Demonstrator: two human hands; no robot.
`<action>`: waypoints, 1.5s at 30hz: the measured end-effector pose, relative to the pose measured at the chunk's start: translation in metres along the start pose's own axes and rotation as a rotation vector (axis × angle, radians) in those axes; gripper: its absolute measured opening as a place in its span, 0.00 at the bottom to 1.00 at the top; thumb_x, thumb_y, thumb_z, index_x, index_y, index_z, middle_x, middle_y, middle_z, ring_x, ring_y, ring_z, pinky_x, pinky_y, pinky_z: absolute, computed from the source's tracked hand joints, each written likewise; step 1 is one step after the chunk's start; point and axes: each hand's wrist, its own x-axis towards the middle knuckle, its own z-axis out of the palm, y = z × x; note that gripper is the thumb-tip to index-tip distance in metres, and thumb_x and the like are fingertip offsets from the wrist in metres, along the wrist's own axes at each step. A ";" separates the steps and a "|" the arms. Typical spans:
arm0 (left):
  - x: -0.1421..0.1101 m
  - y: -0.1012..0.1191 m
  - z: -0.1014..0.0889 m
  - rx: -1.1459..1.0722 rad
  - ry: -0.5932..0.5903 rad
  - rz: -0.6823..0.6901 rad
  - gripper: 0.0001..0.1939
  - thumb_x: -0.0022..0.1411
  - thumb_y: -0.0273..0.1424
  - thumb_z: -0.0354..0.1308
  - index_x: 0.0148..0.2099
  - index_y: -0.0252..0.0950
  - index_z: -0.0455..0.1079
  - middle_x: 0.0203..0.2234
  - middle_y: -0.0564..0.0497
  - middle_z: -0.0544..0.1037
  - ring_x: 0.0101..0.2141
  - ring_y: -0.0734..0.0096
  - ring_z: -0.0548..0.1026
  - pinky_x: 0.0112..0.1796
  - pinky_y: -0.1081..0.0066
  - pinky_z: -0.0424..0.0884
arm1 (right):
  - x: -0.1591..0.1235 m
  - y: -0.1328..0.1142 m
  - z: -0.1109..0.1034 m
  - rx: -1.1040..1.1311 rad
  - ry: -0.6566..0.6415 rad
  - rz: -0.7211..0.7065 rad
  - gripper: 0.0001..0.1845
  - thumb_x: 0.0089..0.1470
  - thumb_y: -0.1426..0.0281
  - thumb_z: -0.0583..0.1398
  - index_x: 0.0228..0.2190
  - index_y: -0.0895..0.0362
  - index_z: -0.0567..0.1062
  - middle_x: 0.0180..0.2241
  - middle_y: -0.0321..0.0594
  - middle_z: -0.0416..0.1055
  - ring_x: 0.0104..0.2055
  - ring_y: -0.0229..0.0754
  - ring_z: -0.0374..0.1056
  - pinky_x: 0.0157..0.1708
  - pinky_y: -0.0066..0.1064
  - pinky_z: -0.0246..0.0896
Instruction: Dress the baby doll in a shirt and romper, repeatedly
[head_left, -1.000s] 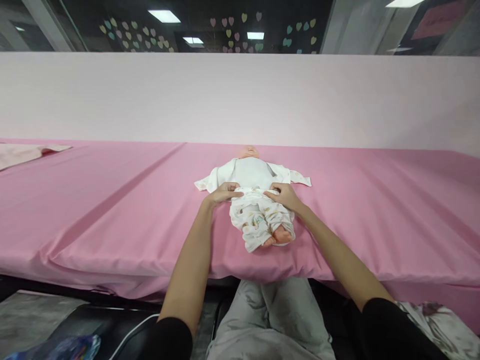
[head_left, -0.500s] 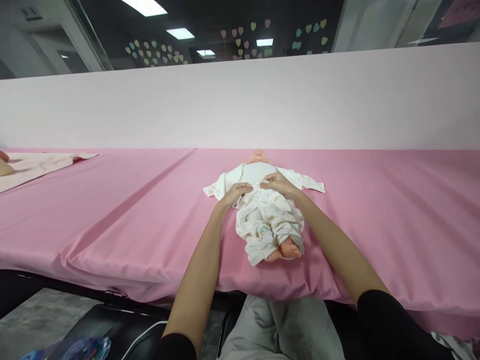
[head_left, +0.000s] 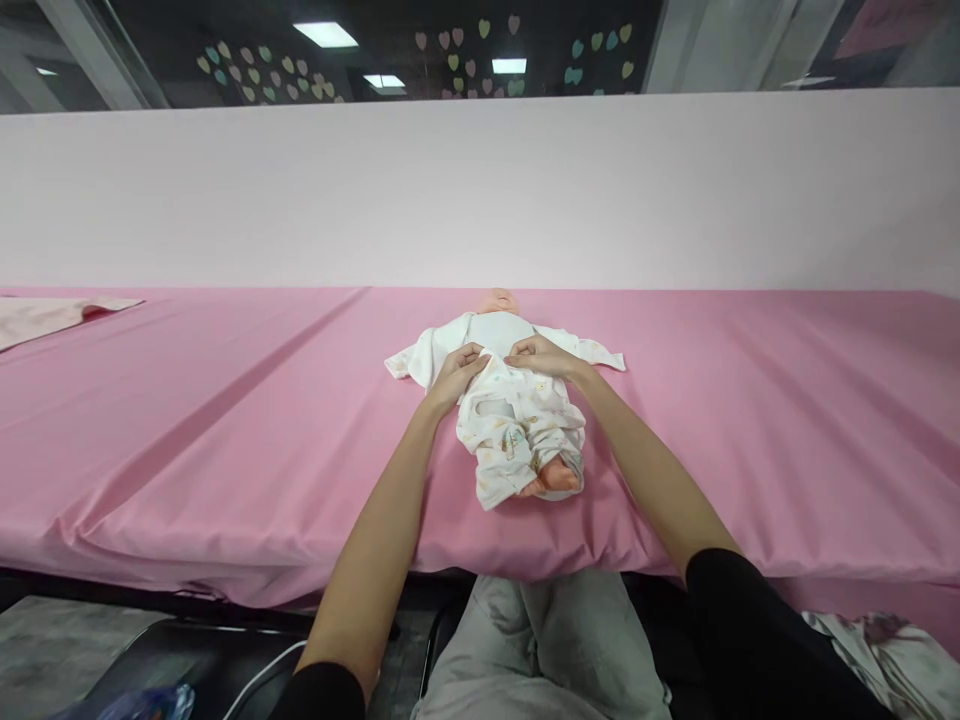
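A baby doll [head_left: 498, 302] lies on its back, its head at the far side and its bare feet [head_left: 559, 476] toward me. It wears a white long-sleeved top [head_left: 446, 345] with both sleeves spread out. Patterned white baby pants [head_left: 517, 420] cover its legs in loose folds. My left hand [head_left: 459, 372] is closed on the waistband at the doll's left-hand side in the picture. Across from it, my right hand [head_left: 544, 357] pinches the waistband too. The fabric between the fingers is partly hidden.
A pink sheet [head_left: 225, 420] covers the table up to the white wall [head_left: 480, 190]. A pale cloth [head_left: 52, 318] lies at the far left. Below are a black chair [head_left: 187, 665] with a white cable [head_left: 262, 680] and, at lower right, crumpled fabric [head_left: 900, 655].
The camera view has shifted, so the doll sits slightly left and higher in the picture. Both hands still grip the waistband, and its middle has risen a little toward the doll's chest.
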 end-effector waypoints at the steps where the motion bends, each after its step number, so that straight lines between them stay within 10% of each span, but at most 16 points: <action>1: 0.001 0.000 0.006 0.004 0.008 0.020 0.16 0.48 0.41 0.63 0.32 0.35 0.64 0.22 0.56 0.70 0.22 0.79 0.65 0.24 0.77 0.60 | 0.000 -0.003 0.004 0.012 -0.030 -0.016 0.19 0.37 0.56 0.64 0.21 0.60 0.71 0.17 0.27 0.54 0.20 0.29 0.46 0.21 0.25 0.40; 7: 0.000 -0.004 0.018 -0.062 0.100 0.064 0.18 0.47 0.42 0.62 0.34 0.36 0.62 0.22 0.57 0.68 0.21 0.79 0.64 0.24 0.77 0.58 | 0.007 -0.017 0.024 0.132 0.204 -0.139 0.18 0.36 0.58 0.64 0.22 0.58 0.67 0.21 0.30 0.60 0.24 0.31 0.54 0.23 0.24 0.46; 16: -0.010 0.019 -0.015 0.360 -0.232 -0.202 0.18 0.50 0.40 0.58 0.19 0.35 0.58 0.16 0.57 0.58 0.21 0.77 0.56 0.23 0.73 0.51 | 0.006 -0.017 0.001 0.271 0.382 -0.023 0.13 0.32 0.66 0.63 0.19 0.57 0.64 0.15 0.27 0.54 0.18 0.29 0.49 0.20 0.24 0.40; 28: 0.010 -0.028 -0.021 0.385 0.257 0.094 0.13 0.51 0.41 0.57 0.28 0.36 0.64 0.29 0.52 0.66 0.33 0.72 0.66 0.33 0.74 0.61 | 0.006 0.027 -0.021 -0.189 0.148 0.061 0.28 0.36 0.52 0.63 0.12 0.57 0.55 0.14 0.27 0.44 0.18 0.29 0.41 0.19 0.27 0.35; 36: 0.015 -0.045 -0.018 0.522 0.504 0.098 0.15 0.59 0.39 0.49 0.26 0.38 0.50 0.19 0.59 0.53 0.23 0.76 0.55 0.26 0.73 0.54 | 0.014 0.061 -0.007 -0.194 0.600 0.040 0.28 0.35 0.49 0.63 0.11 0.56 0.57 0.13 0.29 0.51 0.19 0.31 0.47 0.21 0.27 0.41; 45: 0.009 -0.047 -0.021 0.629 0.306 -0.025 0.24 0.56 0.48 0.50 0.17 0.37 0.56 0.15 0.56 0.59 0.23 0.72 0.58 0.27 0.71 0.52 | 0.007 0.085 -0.001 0.085 0.619 0.185 0.30 0.32 0.49 0.65 0.12 0.55 0.53 0.12 0.27 0.47 0.18 0.30 0.43 0.19 0.26 0.38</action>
